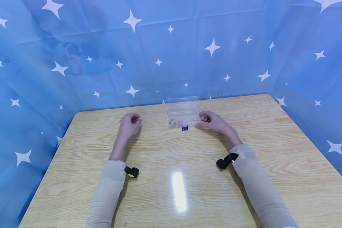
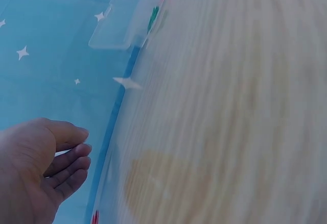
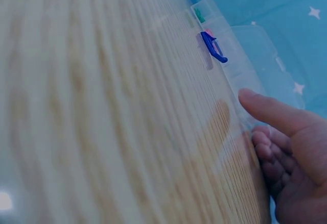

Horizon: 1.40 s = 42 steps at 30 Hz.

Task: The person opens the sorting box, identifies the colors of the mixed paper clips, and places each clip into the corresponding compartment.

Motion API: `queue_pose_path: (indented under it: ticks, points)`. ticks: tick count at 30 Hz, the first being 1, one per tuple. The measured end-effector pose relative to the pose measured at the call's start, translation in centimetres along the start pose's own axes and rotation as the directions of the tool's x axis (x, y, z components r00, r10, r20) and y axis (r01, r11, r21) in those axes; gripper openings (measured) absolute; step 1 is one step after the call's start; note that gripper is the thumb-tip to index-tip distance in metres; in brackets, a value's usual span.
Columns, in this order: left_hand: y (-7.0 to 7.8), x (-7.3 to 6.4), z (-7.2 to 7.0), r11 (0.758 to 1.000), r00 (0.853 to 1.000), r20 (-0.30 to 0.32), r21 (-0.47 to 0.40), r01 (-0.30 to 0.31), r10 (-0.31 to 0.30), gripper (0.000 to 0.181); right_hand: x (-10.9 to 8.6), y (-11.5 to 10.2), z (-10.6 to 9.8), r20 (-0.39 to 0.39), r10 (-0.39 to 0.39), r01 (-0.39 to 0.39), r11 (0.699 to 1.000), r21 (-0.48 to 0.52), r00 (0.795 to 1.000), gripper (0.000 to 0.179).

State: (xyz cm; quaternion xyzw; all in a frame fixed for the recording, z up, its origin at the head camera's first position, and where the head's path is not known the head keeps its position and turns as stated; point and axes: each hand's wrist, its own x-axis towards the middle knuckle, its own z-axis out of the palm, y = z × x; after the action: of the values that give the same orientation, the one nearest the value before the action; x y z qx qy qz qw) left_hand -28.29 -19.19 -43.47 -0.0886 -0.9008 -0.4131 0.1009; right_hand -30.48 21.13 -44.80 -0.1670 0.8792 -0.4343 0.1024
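Note:
A small clear plastic box (image 1: 185,118) stands at the back of the table with its lid (image 1: 182,104) raised. Green clips or similar small pieces (image 1: 172,123) and pink ones (image 1: 179,123) lie in its front left part. On its front side is a dark blue latch-like piece (image 3: 213,47). My right hand (image 1: 212,122) is beside the box's right end, thumb extended and fingers loosely bent; whether it touches the box I cannot tell. My left hand (image 1: 130,124) hovers left of the box, fingers relaxed, holding nothing.
A thin red thing (image 2: 95,217), mostly out of view, lies near my left hand. Behind the wooden table (image 1: 165,158) hangs a blue curtain (image 1: 148,47) with white stars. Both sleeves carry black wrist cameras.

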Motion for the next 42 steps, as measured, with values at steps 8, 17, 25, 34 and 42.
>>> queue_pose_path:
  ticks: [8,17,25,34,42]
  points:
    - [-1.0,-0.5,-1.5,0.999,1.000,-0.005,0.025,0.024,-0.024,0.022,0.0,0.1,0.0,0.001,0.016,-0.016,1.000,0.003,1.000,0.052]
    - [-1.9,-0.8,-2.9,0.996,0.998,-0.003,0.066,0.064,-0.063,0.026,0.0,0.0,-0.1,0.000,0.004,-0.004,1.000,-0.003,1.000,0.052]
    - [-2.6,-1.1,-3.8,0.990,0.995,-0.019,0.097,0.101,-0.099,0.026,0.1,0.2,-0.1,0.001,0.018,-0.018,1.000,0.000,1.000,0.053]
    - [-3.2,-1.6,-4.6,0.979,0.986,-0.006,0.123,0.165,-0.165,0.031,0.1,0.1,0.0,0.004,0.003,-0.003,1.000,-0.009,1.000,0.049]
    - [-4.1,-1.9,-5.1,0.973,0.988,0.036,0.180,0.144,-0.153,0.022,0.1,0.2,0.0,0.006,-0.007,0.007,1.000,-0.011,1.000,0.047]
